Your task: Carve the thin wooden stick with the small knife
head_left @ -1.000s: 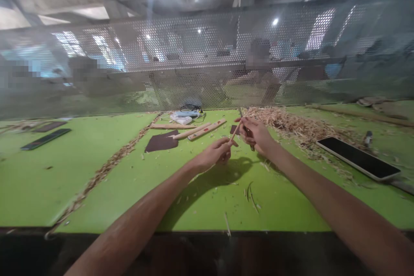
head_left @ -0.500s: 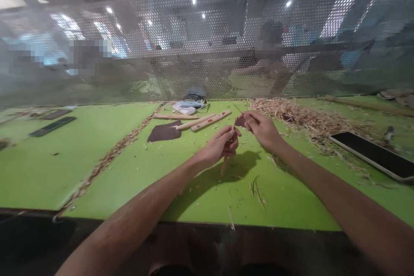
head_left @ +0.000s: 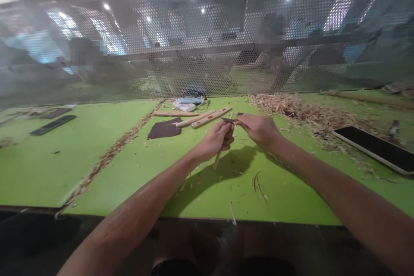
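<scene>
My left hand (head_left: 216, 139) is closed around a thin wooden stick (head_left: 217, 161), whose lower end slants down below the fist. My right hand (head_left: 261, 131) grips a small knife (head_left: 227, 119); its dark, narrow blade points left across the top of the stick, close to my left thumb. Fingers mostly hide the knife's handle, and a dark brown bit shows at the right fingertips. Just beyond my left hand lie a marked wooden piece (head_left: 211, 117), a pale wooden stick (head_left: 194, 119) and a dark brown sheet (head_left: 164, 129), perhaps sandpaper.
Wood shavings (head_left: 300, 112) are heaped at the back right and fill the seam between green tabletops (head_left: 110, 198). A phone (head_left: 375, 147) lies at right, a dark flat bar (head_left: 53, 125) at left. Cables and a pale device (head_left: 187, 102) sit before a perforated screen (head_left: 200, 64).
The knife blade has swung from pointing up to lying nearly level across the stick. My right hand has turned over and come closer to my left hand, which moved slightly left.
</scene>
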Available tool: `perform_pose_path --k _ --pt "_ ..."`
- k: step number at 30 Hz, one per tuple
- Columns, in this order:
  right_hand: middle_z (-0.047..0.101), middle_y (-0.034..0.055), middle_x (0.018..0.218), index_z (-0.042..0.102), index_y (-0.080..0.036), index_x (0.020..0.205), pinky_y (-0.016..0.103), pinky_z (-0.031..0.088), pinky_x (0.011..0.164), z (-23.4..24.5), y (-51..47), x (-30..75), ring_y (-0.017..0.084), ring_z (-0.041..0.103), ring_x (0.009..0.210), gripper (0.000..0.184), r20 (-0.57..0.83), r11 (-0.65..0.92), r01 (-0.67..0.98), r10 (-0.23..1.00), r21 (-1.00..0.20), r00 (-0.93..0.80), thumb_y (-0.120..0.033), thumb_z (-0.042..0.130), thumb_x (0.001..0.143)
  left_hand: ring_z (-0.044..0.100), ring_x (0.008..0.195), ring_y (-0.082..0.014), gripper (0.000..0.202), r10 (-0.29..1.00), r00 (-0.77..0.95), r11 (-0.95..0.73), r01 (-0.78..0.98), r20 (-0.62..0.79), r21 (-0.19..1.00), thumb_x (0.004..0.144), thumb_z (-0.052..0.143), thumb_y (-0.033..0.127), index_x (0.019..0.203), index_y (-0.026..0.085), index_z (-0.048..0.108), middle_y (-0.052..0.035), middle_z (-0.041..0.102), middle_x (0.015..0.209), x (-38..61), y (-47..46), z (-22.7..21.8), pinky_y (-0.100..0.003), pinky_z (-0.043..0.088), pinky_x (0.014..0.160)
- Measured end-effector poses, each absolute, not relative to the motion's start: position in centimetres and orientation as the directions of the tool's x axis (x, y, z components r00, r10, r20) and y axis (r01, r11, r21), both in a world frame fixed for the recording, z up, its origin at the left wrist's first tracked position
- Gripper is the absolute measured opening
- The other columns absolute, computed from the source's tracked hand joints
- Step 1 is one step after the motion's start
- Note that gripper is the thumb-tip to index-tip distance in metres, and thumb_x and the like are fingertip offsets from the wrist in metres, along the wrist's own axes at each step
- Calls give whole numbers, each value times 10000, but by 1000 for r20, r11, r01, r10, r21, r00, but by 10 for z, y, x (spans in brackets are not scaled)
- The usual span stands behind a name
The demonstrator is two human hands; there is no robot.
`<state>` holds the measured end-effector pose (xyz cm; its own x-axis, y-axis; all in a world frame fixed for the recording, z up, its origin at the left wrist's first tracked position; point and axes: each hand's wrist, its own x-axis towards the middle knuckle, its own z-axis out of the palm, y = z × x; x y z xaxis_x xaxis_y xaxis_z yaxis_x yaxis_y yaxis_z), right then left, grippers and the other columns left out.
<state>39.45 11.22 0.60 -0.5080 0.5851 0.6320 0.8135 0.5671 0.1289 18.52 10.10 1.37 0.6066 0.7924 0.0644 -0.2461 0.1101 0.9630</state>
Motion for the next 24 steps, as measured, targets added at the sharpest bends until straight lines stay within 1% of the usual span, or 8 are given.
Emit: perform_pose_path --k 4,8,12,16,19,21,24 --pt "809 100 937 804 -143 1094 294 306 565 5 115 394 161 644 704 604 627 527 829 586 187 -514 -446 291 1191 203 449 -44 275 799 600 121 -204 26 971 1111 397 240 842 206 442 101 269 660 185 108 10 -128 156 420" --pt "793 97 899 809 -134 1127 282 257 544 3 121 395 147 570 628 604 558 484 859 671 169 -488 -457 303 1186 225 448 -45 291 811 586 127 -177 1 976 1110 397 228 824 201 447 98 277 655 185 115 6 -132 157 415" --pt "765 89 837 809 -131 1100 273 215 532 1 127 398 139 513 581 622 507 456 876 724 155 -467 -466 292 1182 218 443 -46 294 835 549 145 -154 -37 977 1097 420 215 806 197 454 99 282 637 186 117 6 -140 152 419" --pt "770 91 861 810 -151 1094 272 201 545 -2 130 398 144 541 611 593 515 456 879 726 138 -457 -452 305 1176 201 429 -41 297 851 518 172 -126 -83 977 1093 399 172 801 196 448 106 265 623 188 117 9 -143 133 424" --pt "779 90 882 816 -168 1086 277 201 546 -4 133 398 157 574 643 542 506 453 884 739 117 -445 -440 354 1166 203 426 -37 312 854 509 181 -97 -108 979 1102 373 162 800 192 448 108 261 621 189 116 10 -141 129 423" --pt "783 75 885 823 -193 1108 276 228 540 -3 136 406 153 566 631 485 481 431 900 777 62 -405 -410 392 1159 205 425 -38 323 850 512 188 -80 -122 979 1106 359 161 796 193 443 108 261 616 188 116 9 -141 133 419" --pt "775 56 836 839 -211 1070 278 287 529 3 142 431 138 507 561 454 448 301 949 863 -90 -231 -327 407 1147 216 430 -40 329 821 560 184 -76 -111 980 1116 356 190 799 194 443 105 273 619 185 116 7 -142 150 415"
